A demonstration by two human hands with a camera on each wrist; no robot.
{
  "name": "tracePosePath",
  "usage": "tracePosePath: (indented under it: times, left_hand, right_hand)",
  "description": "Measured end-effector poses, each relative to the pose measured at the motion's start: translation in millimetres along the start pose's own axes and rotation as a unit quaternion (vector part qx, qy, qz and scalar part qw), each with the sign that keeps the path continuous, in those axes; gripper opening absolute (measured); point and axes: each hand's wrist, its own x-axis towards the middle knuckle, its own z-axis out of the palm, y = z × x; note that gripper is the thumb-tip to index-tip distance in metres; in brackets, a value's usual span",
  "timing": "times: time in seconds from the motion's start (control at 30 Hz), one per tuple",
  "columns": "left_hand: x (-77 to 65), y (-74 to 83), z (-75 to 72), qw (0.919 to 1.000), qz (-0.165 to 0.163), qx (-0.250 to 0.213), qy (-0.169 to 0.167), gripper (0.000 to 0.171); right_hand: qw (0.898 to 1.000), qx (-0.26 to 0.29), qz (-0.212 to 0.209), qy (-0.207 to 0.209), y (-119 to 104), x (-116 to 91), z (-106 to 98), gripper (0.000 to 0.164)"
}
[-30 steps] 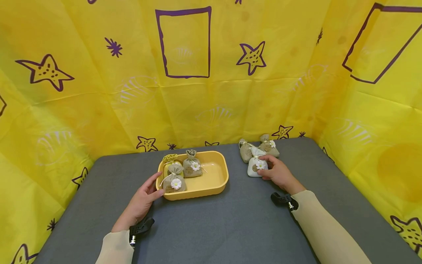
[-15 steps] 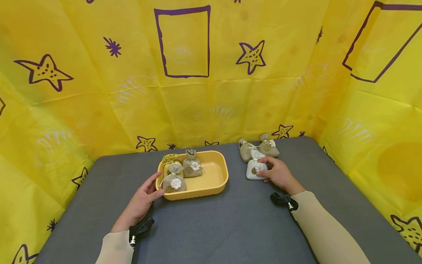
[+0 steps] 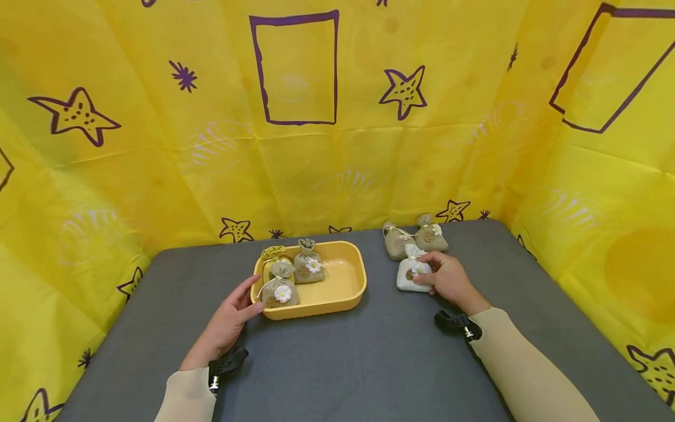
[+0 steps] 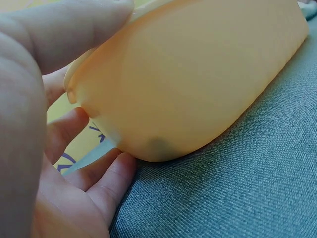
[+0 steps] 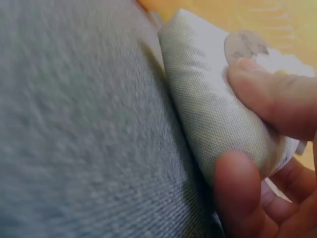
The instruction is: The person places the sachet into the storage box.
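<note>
In the head view my right hand [image 3: 456, 282] grips the right side of a small white drawstring sachet [image 3: 405, 283] with a daisy on it. The right wrist view shows the thumb on the front face of the sachet [image 5: 198, 84], its lower side close to the grey cloth. My left hand [image 3: 225, 321] holds the left end of a yellow tray [image 3: 340, 284]; the left wrist view has the thumb at the rim and fingers against the outer wall of the tray [image 4: 198, 84]. Inside it are two beige sachets, one in front [image 3: 279, 291] and one behind [image 3: 308, 268], plus a yellow sachet [image 3: 273, 258].
Two more beige sachets, one left [image 3: 395, 243] and one right [image 3: 431, 237], lie behind the white one. Grey cloth [image 3: 343, 363] covers the table. A yellow printed curtain [image 3: 295, 176] stands along its back and sides.
The white sachet has shifted slightly toward the near side with my right hand, away from the beige pair, and it leans back more. My left hand and the tray stay put.
</note>
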Motion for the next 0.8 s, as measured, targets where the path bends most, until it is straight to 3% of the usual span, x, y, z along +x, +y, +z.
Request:
tracePosePath:
  times: [0.13, 0.43, 0.8]
  left_hand:
    - [-0.1, -1.3, -0.4, 1.0000, 0.000, 0.000, 0.003, 0.070]
    - [0.0, -1.4, 0.0, 1.0000, -0.003, 0.002, 0.002, 0.071]
    - [0.8, -1.7, 0.3, 1.0000, -0.005, -0.001, 0.000, 0.071]
  right_hand:
    - [1.000, 0.000, -0.002, -0.001, -6.1, -4.0, -1.5, 0.042]
    - [0.998, 0.063, -0.005, -0.018, -26.8, -20.8, -9.1, 0.042]
    - [0.987, 0.157, -0.009, 0.013, -56.3, -33.6, -11.0, 0.041]
